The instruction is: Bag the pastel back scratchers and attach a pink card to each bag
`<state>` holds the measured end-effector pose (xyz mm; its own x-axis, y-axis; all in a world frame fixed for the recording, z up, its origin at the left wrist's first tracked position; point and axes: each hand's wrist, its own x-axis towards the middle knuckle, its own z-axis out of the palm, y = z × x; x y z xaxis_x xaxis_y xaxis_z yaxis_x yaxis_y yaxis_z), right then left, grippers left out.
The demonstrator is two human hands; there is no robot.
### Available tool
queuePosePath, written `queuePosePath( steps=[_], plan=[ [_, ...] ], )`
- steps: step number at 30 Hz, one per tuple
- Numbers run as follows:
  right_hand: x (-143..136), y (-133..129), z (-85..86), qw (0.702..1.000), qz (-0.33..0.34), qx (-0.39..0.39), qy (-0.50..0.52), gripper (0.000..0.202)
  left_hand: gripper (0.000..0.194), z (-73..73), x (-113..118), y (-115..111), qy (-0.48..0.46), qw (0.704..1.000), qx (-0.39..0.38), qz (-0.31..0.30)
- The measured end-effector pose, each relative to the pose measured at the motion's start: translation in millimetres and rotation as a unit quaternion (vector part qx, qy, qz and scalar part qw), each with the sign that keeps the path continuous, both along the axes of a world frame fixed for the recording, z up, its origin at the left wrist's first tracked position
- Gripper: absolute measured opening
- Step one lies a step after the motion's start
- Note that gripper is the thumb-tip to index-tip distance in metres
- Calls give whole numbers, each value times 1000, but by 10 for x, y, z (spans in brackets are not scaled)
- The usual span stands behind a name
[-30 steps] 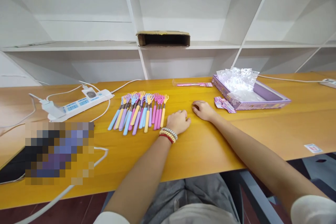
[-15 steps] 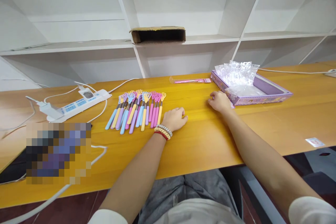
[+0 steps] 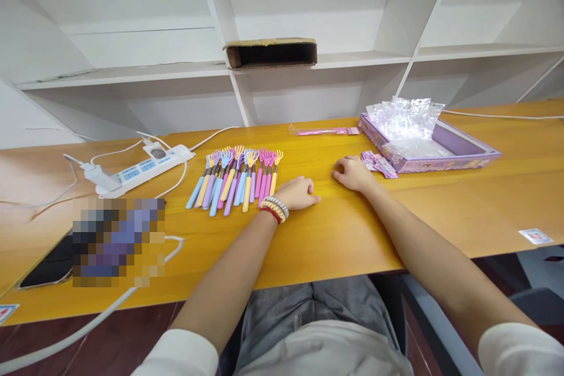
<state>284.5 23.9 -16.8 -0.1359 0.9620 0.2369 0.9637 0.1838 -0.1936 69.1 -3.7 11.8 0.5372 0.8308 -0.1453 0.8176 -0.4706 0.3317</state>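
My left hand (image 3: 296, 192), with bracelets at the wrist, rests on the table beside the row of claw-headed sticks (image 3: 232, 179). Its fingers are curled, and nothing shows in them. The sticks have pastel blue, yellow, purple and pink handles, with heads pointing away from me. To the right, my right hand (image 3: 353, 174) is closed with its fingertips turned down. Whatever it may hold is hidden. Small pink printed cards (image 3: 379, 164) lie just beyond it, in front of the purple box (image 3: 467, 161) with clear plastic bags (image 3: 408, 120) inside.
A clear sleeve with a pink stick (image 3: 324, 131) lies at the back. On the left are a white power strip (image 3: 145, 171), cables and a phone (image 3: 48, 267) beside a blurred patch. Above stand white shelves (image 3: 370, 61) with an open cardboard box (image 3: 271, 53).
My right hand has moved left, away from the purple box, uncovering the pink cards. My left hand has shifted slightly, its thumb farther out. The view has shifted a little.
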Motion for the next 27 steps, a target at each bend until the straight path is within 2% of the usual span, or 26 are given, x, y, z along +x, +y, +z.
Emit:
queuePosePath(
  steps=[3, 7, 12, 15, 17, 18, 20, 23, 25, 27],
  plan=[
    [35, 11, -11, 1000, 23, -6, 16, 31, 34, 38, -66, -4, 3, 999, -26, -28],
    [66, 34, -37, 999, 35, -7, 30, 31, 32, 26, -165, -39, -30, 998, -12, -57],
    [67, 43, -38, 998, 47, -11, 35, 31, 24, -32, -187, -134, -53, 995, 52, -73],
    [80, 41, -25, 998, 54, -14, 38, 31, 18, 3, -192, -169, -53, 990, 112, -61],
    [92, 40, -16, 997, 61, -16, 38, 32, 17, 67, -249, -142, -53, 986, 159, -15],
    [97, 40, -13, 997, 63, -17, 38, 32, 18, 106, -301, -112, -52, 981, 183, 29],
    [106, 39, -6, 997, 64, -17, 39, 32, 21, 179, -451, -26, -37, 965, 221, 135],
    [112, 40, -2, 997, 64, -19, 40, 33, 23, 237, -726, 118, 18, 929, 235, 287],
    [115, 44, -2, 997, 66, -20, 38, 33, 24, 231, -880, 194, 43, 907, 235, 348],
    [119, 49, -3, 997, 68, -19, 38, 33, 26, 198, -974, 244, 59, 897, 230, 373]
  ],
)
